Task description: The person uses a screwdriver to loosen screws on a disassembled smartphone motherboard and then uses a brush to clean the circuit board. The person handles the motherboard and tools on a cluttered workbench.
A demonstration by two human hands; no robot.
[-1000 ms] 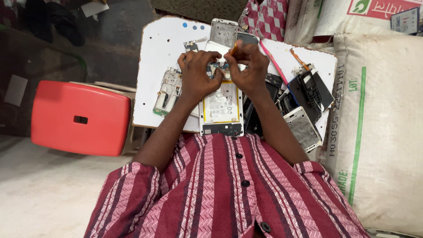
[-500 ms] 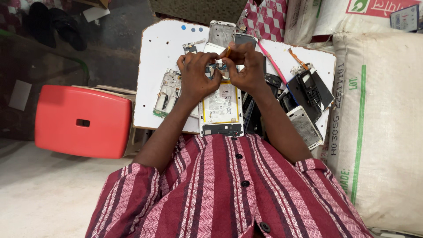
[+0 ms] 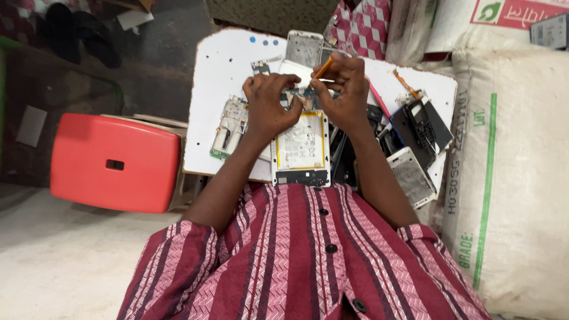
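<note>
An opened phone (image 3: 300,147) with its back off lies on the white board (image 3: 220,65) in front of me, its pale battery showing. My left hand (image 3: 268,105) presses down on the phone's upper end, fingers curled over the circuit area. My right hand (image 3: 344,89) holds a thin orange tool (image 3: 322,68) like a pen, its tip down at the phone's top edge between my two hands. What the tip touches is hidden by my fingers.
A stripped phone frame (image 3: 228,127) lies left of my hand, another frame (image 3: 303,47) at the far edge. Several dark phone parts (image 3: 415,127) pile at the right. A red stool (image 3: 112,163) stands left, a white sack (image 3: 510,178) right.
My right hand has shifted slightly and the orange tool now points more upright; both hands stay over the phone's top end.
</note>
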